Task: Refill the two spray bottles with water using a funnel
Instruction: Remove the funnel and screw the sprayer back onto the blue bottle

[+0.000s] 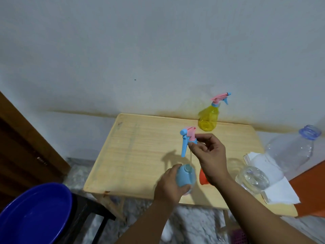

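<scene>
Bottles are the job here, and there are two small spray ones. First the big things: a wood table (140, 138) stands by a pale wall (123, 50). A dark blue tub (35, 212) sits low on the left, off the table. A big clear bottle (292, 150) with no cap lies tilted at the right edge. White paper (277, 189) lies under a clear jar (253, 178) near it.

The yellow bottle (209, 118) stands at the back of the table, well apart from the hands, with its pink and blue top on.

The blue bottle (186, 176) is at the front, and the left hand (168, 187) is wrapped around it. The right hand (209, 155) pinches the spray top (188, 138) and holds it up above the blue bottle. A thin tube (190, 159) hangs from the top down to the bottle's open mouth.

An orange funnel (203, 176) peeks out just beside the blue bottle, partly hidden by the right wrist.
</scene>
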